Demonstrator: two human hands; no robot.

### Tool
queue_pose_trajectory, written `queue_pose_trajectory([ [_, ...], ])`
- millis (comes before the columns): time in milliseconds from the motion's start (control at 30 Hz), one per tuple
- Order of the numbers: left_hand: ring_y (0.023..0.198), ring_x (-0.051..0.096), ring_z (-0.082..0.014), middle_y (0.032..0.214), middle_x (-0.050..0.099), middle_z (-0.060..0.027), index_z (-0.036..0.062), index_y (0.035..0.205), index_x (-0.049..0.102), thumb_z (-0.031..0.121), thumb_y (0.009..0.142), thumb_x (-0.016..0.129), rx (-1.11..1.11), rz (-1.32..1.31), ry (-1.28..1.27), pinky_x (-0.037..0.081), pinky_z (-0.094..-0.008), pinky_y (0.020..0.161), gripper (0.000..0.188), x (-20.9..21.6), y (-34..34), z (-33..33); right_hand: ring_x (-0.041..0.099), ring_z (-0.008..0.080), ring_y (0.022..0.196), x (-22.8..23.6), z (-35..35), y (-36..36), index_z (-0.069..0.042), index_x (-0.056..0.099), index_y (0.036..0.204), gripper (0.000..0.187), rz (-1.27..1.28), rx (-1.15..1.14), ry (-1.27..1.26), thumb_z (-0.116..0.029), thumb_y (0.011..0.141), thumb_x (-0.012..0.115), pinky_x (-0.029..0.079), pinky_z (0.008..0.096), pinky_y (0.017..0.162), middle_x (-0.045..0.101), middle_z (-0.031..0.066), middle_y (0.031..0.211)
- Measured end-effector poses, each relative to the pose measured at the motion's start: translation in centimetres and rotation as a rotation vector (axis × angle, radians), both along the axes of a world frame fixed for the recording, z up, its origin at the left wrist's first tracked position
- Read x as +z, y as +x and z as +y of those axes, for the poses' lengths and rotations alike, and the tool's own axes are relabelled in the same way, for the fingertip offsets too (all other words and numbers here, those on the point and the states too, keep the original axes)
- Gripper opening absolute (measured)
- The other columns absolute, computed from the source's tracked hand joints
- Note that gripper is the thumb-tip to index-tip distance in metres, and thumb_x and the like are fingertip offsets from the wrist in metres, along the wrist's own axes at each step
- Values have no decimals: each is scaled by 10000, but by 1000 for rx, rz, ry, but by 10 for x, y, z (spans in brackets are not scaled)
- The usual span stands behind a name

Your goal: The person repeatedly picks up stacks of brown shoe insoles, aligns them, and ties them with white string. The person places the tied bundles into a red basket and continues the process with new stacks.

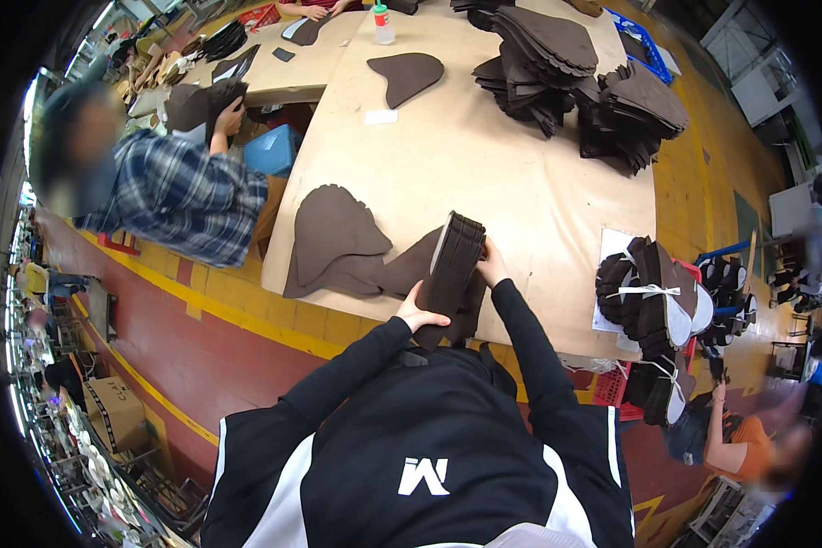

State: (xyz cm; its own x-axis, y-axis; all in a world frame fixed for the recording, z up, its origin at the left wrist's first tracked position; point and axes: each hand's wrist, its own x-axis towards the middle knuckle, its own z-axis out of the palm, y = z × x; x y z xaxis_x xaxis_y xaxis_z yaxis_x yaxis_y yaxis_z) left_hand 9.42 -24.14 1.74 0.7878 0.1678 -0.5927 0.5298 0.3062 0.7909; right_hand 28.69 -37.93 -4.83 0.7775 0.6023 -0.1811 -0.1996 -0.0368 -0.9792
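Note:
A thick stack of dark brown cut pieces (452, 269), perhaps leather or fabric, stands on edge at the table's near side, its layered edges facing up. My left hand (422, 312) grips its lower left, thumb across the face. Around the upper right edge, my right hand (492, 263) is closed, some of its fingers hidden behind the stack. Left of it, more brown curved pieces (338, 224) lie flat and overlapping, one with a notched edge. They reach to behind the stack I hold.
Tall piles of brown pieces (543, 55) stand on the table (374, 173) at the far right. A single piece (406, 78) and a bottle (383, 26) are farther back. Tied bundles (648, 292) sit at the right edge. A co-worker in a plaid shirt (187, 196) handles pieces at left.

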Motion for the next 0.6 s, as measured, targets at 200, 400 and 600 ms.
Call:
queue_pose_trajectory([
  [200,1226,433,-238,1309,450,-169,-17,1425,118,136,485,909,142,-54,-41,373,-331,1022,1239,-14,-11,-3,580,73,870,67,-1,-39,-56,537,1229,344,373,-210,124,-267,959,505,495,234,768,581,55,1095],
  [400,1209,450,-237,1309,451,-167,-31,1419,129,144,495,905,101,-18,41,379,-342,1018,1219,-4,-5,-4,560,105,954,94,1,-51,-37,528,1233,362,180,-203,76,-187,910,594,469,243,825,574,63,1102],
  [600,1208,453,-237,1317,445,-175,-40,1416,135,171,483,913,133,17,16,380,-342,1018,1233,0,-8,-9,547,146,1001,82,3,-53,-22,502,1255,413,129,-217,91,-60,862,624,435,271,905,568,79,1114],
])
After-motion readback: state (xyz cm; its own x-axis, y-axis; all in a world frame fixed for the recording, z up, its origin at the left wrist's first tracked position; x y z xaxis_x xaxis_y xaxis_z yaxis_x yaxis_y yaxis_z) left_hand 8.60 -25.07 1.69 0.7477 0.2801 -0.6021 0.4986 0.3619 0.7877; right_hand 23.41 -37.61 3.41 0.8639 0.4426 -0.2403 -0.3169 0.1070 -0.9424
